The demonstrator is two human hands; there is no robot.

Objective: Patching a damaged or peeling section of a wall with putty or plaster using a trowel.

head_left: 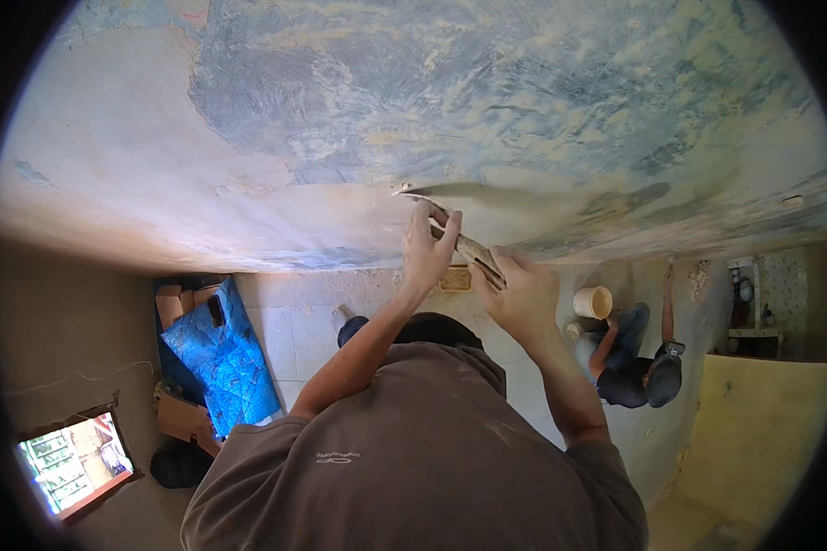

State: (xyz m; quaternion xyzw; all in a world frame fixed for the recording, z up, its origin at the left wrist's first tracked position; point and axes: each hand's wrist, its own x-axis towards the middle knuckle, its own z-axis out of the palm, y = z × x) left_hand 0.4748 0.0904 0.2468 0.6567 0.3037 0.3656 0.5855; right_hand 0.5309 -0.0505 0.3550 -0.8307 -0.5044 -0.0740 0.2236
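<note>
Both my hands are on a scraper (pixel 474 252) with a worn, plaster-smeared handle. My left hand (pixel 424 253) pinches it near the blade end, thumb and fingers closed around it. Farther back, my right hand (pixel 524 296) is wrapped round the handle. The scraper's thin edge meets the wall (pixel 524 101) just beyond my left fingertips, at a pale, smooth strip below a rough blue-grey patch. Its exact blade shape is partly hidden by my fingers.
On the right a co-worker (pixel 629 381) is low by the wall, one arm raised to it, beside a cream bucket (pixel 593 302). At left lie a blue tarp (pixel 225 358) and cardboard boxes (pixel 182 418). A small tan block (pixel 455 279) sits below my hands.
</note>
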